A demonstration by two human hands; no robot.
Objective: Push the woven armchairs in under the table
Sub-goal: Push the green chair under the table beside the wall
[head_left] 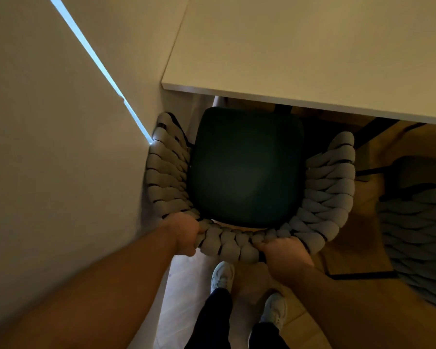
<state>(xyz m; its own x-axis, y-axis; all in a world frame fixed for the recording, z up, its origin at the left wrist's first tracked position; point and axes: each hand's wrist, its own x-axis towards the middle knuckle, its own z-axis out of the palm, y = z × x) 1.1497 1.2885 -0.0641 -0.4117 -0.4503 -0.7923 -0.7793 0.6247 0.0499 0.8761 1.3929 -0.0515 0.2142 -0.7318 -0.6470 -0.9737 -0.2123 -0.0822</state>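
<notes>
Cream wall (48,147) fills the left side of the view, crossed by a thin bright strip of light (96,59) that runs down to the chair's left arm. Just right of the wall stands the woven armchair (166,170), seen from above: thick grey braided cord wraps its arms and curved back, and a dark green seat cushion (244,167) sits inside the ring. The chair's left arm touches or nearly touches the wall. Its front edge lies just beneath the near edge of the white table (312,59), while most of the seat is outside the tabletop.

On the back rim, the left hand (184,234) is curled around the braid, fingers wrapped over the top and closed on it. Further right on the same rim, the right hand (285,255) grips the braid too, fingers folded over the cord. Both forearms reach in from the bottom corners.

Below the hands, two pale sneakers (222,275) and dark trouser legs stand on the light wooden floor (350,248). At the far right edge, part of a second woven armchair (413,235) shows beside the first, blurred and cut off by the frame, with its front toward the table.
</notes>
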